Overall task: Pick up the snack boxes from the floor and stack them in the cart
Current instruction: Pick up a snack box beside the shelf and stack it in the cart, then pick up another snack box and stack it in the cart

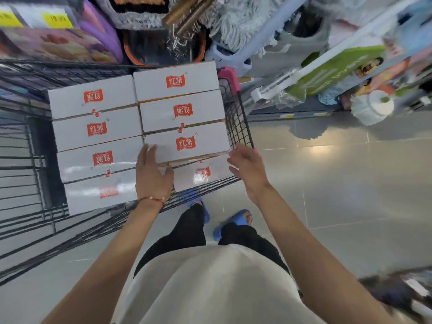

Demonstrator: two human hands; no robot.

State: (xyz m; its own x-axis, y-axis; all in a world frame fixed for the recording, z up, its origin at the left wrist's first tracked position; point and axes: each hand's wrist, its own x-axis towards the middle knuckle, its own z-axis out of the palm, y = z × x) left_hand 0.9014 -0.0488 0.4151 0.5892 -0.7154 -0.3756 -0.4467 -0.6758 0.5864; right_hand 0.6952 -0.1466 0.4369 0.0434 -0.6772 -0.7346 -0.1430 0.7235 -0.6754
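Observation:
Several white snack boxes with red logos fill the black wire cart (240, 118) in two rows. The nearest box of the upper right row (187, 145) lies on top of a lower box (201, 175). My left hand (152, 174) hovers over that box's near left corner, fingers straight and spread. At the box's near right corner, beside the cart's wire side, my right hand (247, 169) is held with relaxed fingers. Neither hand holds anything. The left row of boxes (95, 129) lies flat.
Shelves with mops, packaged goods and cushions stand behind the cart and to the right (327, 73). Grey tiled floor (350, 183) stretches to the right. My feet in blue slippers (233, 220) stand just behind the cart's near edge.

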